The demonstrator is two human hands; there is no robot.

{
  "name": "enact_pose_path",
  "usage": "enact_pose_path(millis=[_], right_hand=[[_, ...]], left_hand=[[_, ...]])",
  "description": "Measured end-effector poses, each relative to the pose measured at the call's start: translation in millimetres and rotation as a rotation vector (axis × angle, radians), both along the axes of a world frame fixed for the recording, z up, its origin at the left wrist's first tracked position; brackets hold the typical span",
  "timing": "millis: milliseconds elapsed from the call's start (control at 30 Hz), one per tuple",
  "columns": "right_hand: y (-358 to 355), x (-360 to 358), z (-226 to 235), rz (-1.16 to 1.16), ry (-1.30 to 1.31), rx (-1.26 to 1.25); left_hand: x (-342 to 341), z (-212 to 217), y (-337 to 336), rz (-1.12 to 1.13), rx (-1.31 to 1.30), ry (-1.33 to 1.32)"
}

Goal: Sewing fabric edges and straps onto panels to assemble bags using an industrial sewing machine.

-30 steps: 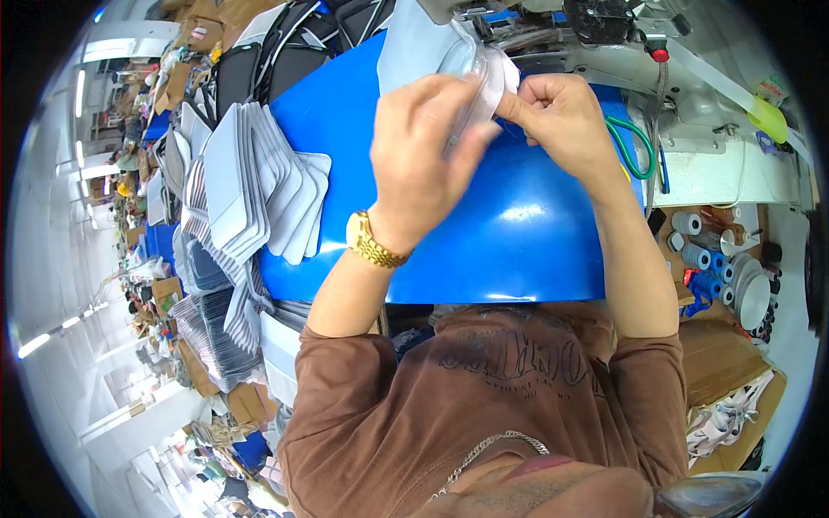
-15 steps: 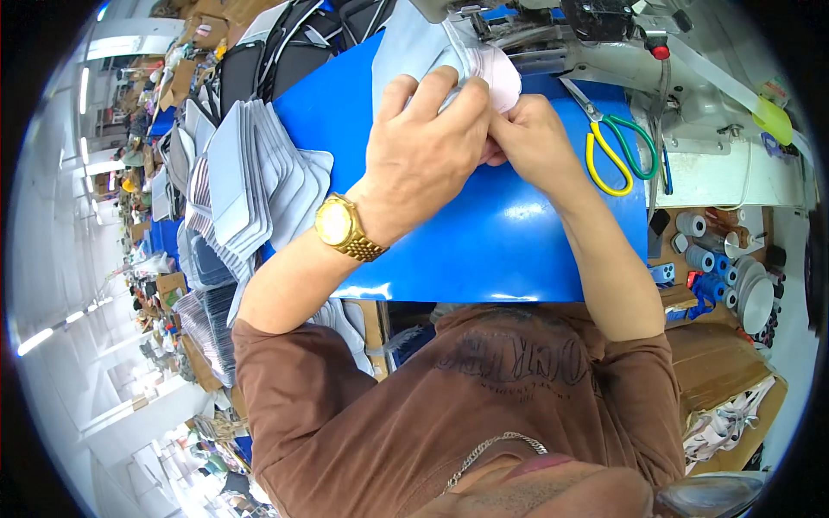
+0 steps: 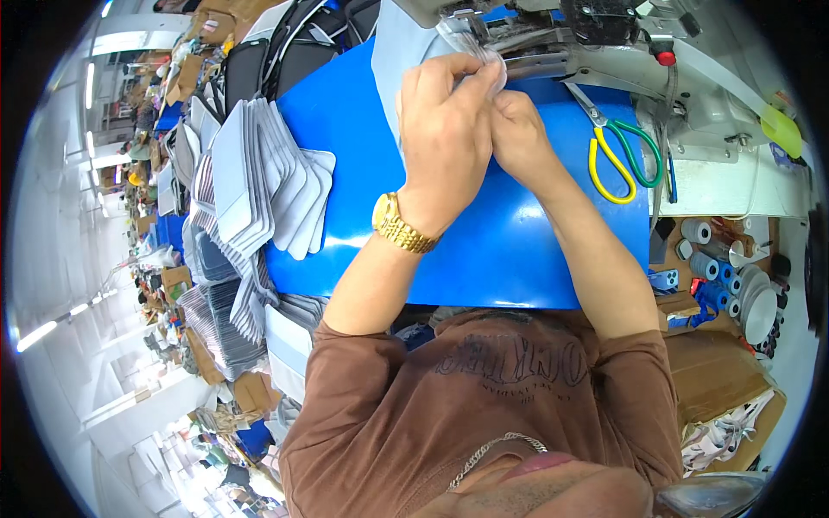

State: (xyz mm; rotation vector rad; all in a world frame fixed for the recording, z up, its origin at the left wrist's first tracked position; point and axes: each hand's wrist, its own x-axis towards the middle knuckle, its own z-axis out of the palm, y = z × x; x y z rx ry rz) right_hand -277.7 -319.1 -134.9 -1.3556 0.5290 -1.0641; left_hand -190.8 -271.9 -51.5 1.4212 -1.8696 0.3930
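Note:
My left hand (image 3: 445,129), with a gold watch on the wrist, and my right hand (image 3: 516,138) are pressed together at the far side of the blue table (image 3: 363,155). Both pinch a small pale fabric piece (image 3: 482,53) right under the head of the sewing machine (image 3: 604,34). A larger light grey cloth panel (image 3: 390,60) lies under and behind my left hand. How the small piece sits under the needle is hidden by my fingers.
A fanned stack of grey cut fabric pieces (image 3: 259,181) lies on the table's left edge. Yellow- and green-handled scissors (image 3: 622,147) rest to the right of my hands. Thread spools (image 3: 708,259) sit in a tray at the right. Cardboard boxes and piled cloth fill the floor at the left.
Both hands moved away from me and up to the sewing machine with the pale piece, closing together. The scissors, earlier partly covered by my right hand, now lie in plain sight.

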Motion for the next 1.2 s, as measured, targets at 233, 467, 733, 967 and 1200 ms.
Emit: enact_pose_path(millis=[233,467,733,967,1200], right_hand=[[-1.4,4.8,10.8,-0.048,-0.123,0.163],[-12.1,-35.0,40.1,0.090,0.011,0.162],[23.3,-82.3,41.4,0.342,0.291,0.070],[72.6,-90.4,35.3,0.273,0.060,0.303],[62.0,-96.9,46.1,0.299,-0.017,0.258]], left_hand=[[-2.6,6.0,-10.7,0.070,0.055,0.150],[1.9,27.5,-10.0,0.050,0.140,0.044],[-9.1,29.7,53.2,-0.070,0.368,0.190],[-42.1,5.9,109.6,0.008,0.197,0.135],[-39.7,9.7,83.6,0.036,0.104,0.162]])
